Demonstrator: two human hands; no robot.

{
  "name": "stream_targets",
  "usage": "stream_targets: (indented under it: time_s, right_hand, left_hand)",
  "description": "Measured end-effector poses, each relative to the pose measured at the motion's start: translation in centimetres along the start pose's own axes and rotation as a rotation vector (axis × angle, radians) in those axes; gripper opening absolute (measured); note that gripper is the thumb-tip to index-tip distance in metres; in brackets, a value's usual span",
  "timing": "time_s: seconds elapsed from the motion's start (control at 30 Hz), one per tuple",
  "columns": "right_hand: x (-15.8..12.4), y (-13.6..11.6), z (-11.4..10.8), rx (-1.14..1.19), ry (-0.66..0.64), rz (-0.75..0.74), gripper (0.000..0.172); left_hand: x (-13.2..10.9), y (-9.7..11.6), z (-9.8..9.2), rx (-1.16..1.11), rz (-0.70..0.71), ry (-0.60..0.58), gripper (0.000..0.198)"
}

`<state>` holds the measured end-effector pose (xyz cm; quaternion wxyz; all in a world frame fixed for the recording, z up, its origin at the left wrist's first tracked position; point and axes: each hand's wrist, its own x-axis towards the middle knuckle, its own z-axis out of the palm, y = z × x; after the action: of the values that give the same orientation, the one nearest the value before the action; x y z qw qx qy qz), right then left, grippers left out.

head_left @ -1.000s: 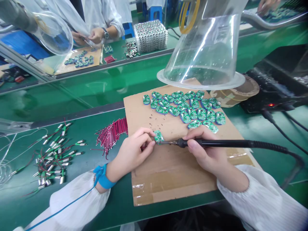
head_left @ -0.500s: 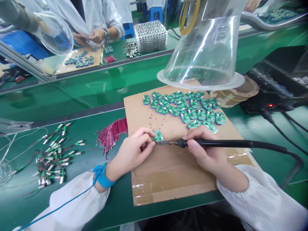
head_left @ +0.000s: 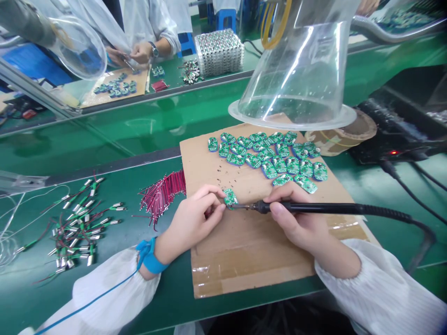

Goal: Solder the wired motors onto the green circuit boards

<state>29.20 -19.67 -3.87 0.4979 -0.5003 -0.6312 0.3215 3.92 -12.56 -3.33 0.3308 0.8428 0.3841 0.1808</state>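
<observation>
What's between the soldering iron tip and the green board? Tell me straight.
Nothing visible: the tip of the soldering iron held by the right hand sits at the edge of the green circuit board pinched by the left hand.

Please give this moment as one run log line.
left hand: pinches green circuit board | right hand: holds soldering iron, tip at board edge | under: cardboard sheet

Board: left edge hidden behind left-hand fingers. Iron: tip too small to tell whether it touches. Specks on cardboard too small to identify. Board parts unreadable. Co-worker cut off by top edge, another's hand likewise. Black unit cut off at right edge. Right sleeve runs off bottom edge.
</observation>
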Motion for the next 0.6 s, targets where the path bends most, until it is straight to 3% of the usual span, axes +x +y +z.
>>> stream_targets:
  time_s: [0.6]
  right_hand:
    - [-0.09, -0.04, -0.10, 0.021, 0.006, 0.007, 0.001]
  left_hand:
    - [0.07, 0.22, -0.23, 0.007, 0.014, -0.006, 0.017]
